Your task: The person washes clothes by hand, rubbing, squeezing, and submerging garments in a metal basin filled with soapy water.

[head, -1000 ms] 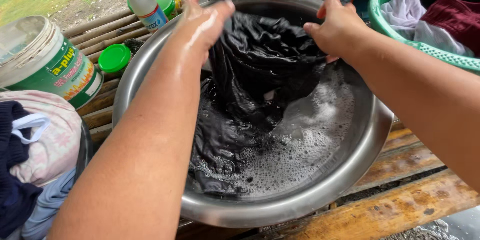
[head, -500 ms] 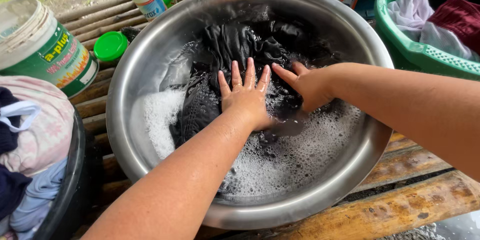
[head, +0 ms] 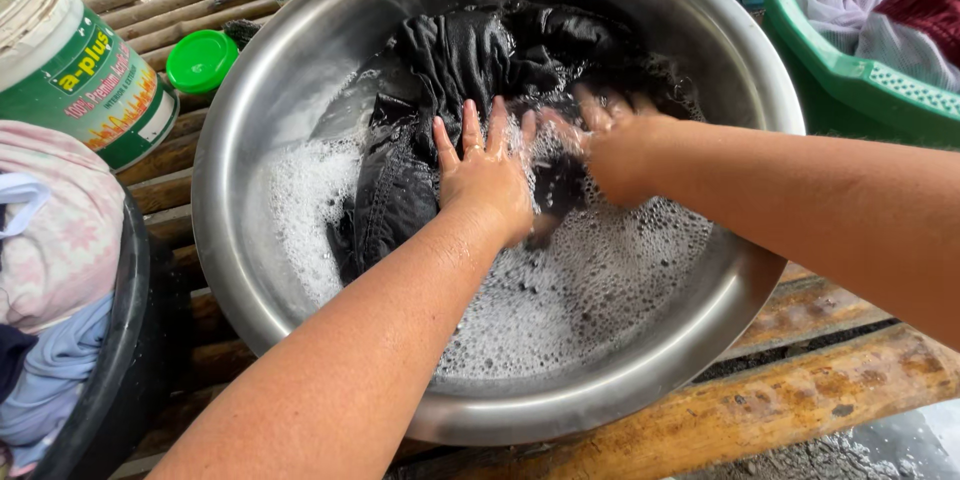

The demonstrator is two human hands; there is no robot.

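Black wet garment (head: 440, 90) in soapy steel basin (head: 250, 120) on bamboo desk (head: 800, 390) | left hand (head: 488, 175) flat on it, fingers spread | right hand (head: 610, 145) blurred, fingers' grip unclear

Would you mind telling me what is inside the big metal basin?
A dark wet garment lies in soapy foam, with the left hand and right hand pressing on it. The basin's bottom is covered.
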